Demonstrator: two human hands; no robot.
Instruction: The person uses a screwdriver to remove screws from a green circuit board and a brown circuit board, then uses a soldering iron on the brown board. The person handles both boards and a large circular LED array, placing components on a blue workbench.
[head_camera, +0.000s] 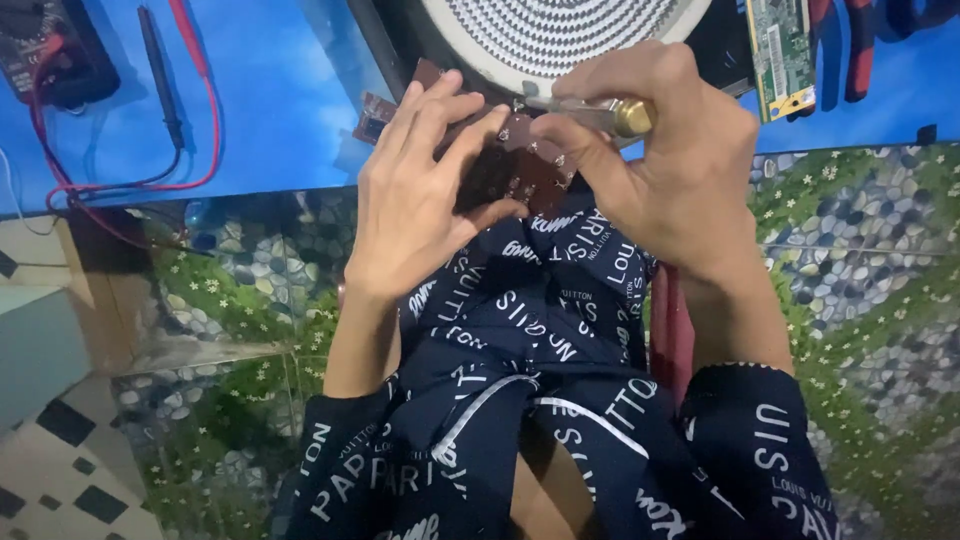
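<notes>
Left hand (420, 195) clamps a brown circuit board (510, 160), fingers over its top face, thumb under the near edge. Board sits tilted, held above the lap, right at the near edge of the table.

Right hand (665, 150) closed around a screwdriver (590, 112): metal shaft runs left, tip at the board's upper edge, brass-coloured collar showing between thumb and forefinger. Handle hidden in the fist.

Just behind the board: a round white coil plate with rows of dots (560, 30) in a dark housing, looks like an induction cooker with the top off. Cannot tell whether the board touches it.

Surface is a blue table top (270, 110), glossy. On it, far left, a multimeter (50, 50) with red and black probe leads (185, 90) trailing over the table. Far right, a green circuit board (780, 50) and red-handled pliers (850, 50), partly cut off by the frame.

Table front (860, 260) is covered in a pebble-and-flower print. Floor at lower left is pale tile with black squares (60, 450). Person wears dark navy clothes with white lettering.
</notes>
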